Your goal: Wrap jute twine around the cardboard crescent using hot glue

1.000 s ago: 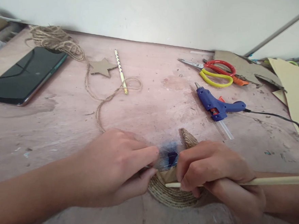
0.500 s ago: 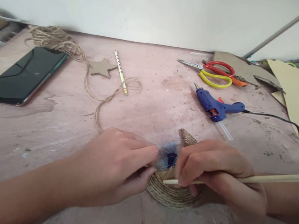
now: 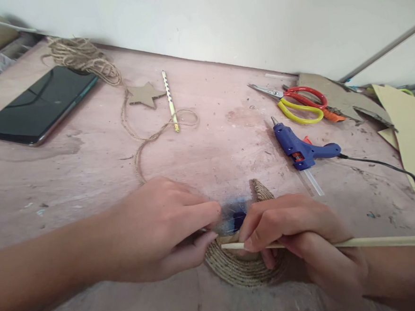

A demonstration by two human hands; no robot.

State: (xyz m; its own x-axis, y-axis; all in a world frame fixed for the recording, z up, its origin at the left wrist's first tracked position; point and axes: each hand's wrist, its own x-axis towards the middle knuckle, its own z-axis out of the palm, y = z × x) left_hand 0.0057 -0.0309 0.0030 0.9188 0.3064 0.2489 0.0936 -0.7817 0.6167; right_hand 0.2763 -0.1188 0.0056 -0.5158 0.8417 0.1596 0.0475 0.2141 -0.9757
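Note:
A crescent of cardboard (image 3: 246,271), covered in rows of jute twine, lies low in the middle with a strip of bare cardboard along its inner edge. My left hand (image 3: 170,229) is closed around its left end, fingertips pinched; the exact grip is hidden. From under that hand, a strand of jute twine (image 3: 137,165) runs back across the table. My right hand (image 3: 298,229) is closed on a thin pale wooden stick (image 3: 384,242), whose tip touches or hovers over the bare strip; I cannot tell which. Some right fingers rest against the crescent.
A blue glue gun (image 3: 294,144) with a cord lies right, below red-and-yellow scissors (image 3: 301,102). Cardboard scraps (image 3: 334,92) lie behind. Further left are a patterned pencil (image 3: 170,101), a cardboard star (image 3: 146,94), a twine bundle (image 3: 79,55) and a dark phone (image 3: 37,106).
The stick's tip has shifted slightly up and left along the crescent's inner edge. Both hands keep their holds, and the view has moved a little.

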